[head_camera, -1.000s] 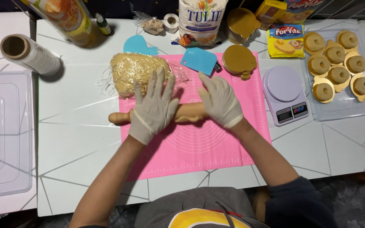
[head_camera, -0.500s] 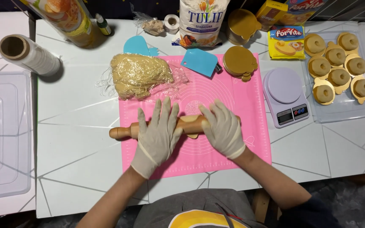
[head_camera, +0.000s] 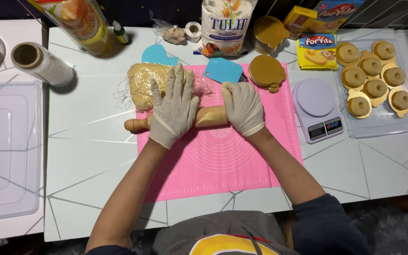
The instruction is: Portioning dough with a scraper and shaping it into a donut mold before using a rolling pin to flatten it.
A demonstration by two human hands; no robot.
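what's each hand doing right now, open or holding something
Left hand: open, gloved, fingers spread flat on the wooden rolling pin, fingertips over the wrapped dough.
Right hand: open, gloved, palm pressed flat on the same pin.

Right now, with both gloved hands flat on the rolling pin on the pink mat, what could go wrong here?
1. The left hand reaches past the rolling pin and over the wrapped dough, so the plastic wrap could get caught under the pin.
2. The blue scraper and the stack of gold boards lie on the pink mat just ahead of the pin; a long push might knock them.
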